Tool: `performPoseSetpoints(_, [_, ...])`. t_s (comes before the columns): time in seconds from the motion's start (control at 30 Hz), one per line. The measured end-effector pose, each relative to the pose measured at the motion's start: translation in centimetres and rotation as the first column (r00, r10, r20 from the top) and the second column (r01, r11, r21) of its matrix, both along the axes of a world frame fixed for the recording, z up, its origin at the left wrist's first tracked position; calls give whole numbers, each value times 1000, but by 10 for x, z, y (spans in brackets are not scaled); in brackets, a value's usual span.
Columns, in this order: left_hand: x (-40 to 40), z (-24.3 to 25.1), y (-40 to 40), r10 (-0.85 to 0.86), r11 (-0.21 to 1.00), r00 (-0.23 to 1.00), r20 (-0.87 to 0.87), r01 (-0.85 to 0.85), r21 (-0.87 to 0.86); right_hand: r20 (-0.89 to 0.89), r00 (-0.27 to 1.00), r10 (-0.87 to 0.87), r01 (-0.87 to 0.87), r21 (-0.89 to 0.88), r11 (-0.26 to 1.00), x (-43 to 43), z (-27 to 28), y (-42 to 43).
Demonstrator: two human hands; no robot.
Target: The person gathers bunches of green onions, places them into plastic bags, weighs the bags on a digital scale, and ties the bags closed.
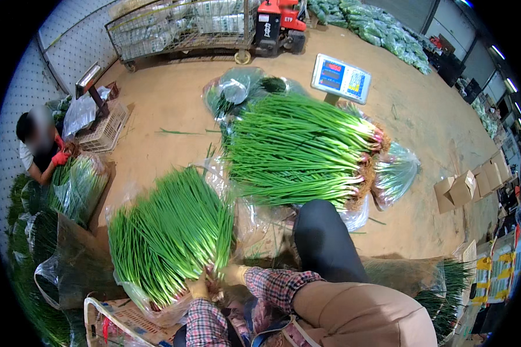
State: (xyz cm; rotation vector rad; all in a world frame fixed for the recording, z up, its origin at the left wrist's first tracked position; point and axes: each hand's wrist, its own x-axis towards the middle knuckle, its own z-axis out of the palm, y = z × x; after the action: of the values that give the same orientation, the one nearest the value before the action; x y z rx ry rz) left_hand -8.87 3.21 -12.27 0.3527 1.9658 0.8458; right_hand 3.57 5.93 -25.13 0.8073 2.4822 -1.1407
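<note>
A broad pile of green scallions point(173, 225) lies before me on clear plastic, its leaves fanned away from me. At the root end, my left hand point(198, 287) in a yellowish glove has its fingers closed around some scallion stems. My right hand point(235, 275), gloved alike and blurred by motion, is at the root ends just beside it; whether its fingers grip anything is unclear. A second, larger heap of scallions point(295, 147) lies farther off to the right, with reddish bulbs and brown roots turned right. A digital weighing scale point(341, 78) with a lit display rises behind that heap.
Under the near pile stands a plastic crate point(143, 321). Bagged scallions point(393, 175) lie beyond the heap's roots. At left, a person in red gloves point(61, 158) handles bagged scallions near another scale point(87, 80). A wire cage trolley point(182, 30) and red pallet truck point(280, 26) stand behind.
</note>
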Motion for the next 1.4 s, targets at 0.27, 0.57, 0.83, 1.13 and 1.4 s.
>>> performPoseSetpoints(0.27, [14,-5,13,80,995,982,169,-87,39,504,184,-844,435,-812,-390,-19,-22,6])
performPoseSetpoints(0.57, [7,1,29,231,854,433,872,-519,31,-44,566,-823,574,-695,432,-7,120,50])
performPoseSetpoints(0.83, [18,39,29,105,895,722,684,-368,251,-227,591,-774,702,-330,632,15,166,87])
performPoseSetpoints(1.13, [53,65,14,-380,747,920,-93,365,556,-444,831,-335,463,218,859,40,88,90])
performPoseSetpoints(1.4, [28,51,3,-445,642,893,-63,368,673,-320,795,-515,533,-35,845,12,207,64])
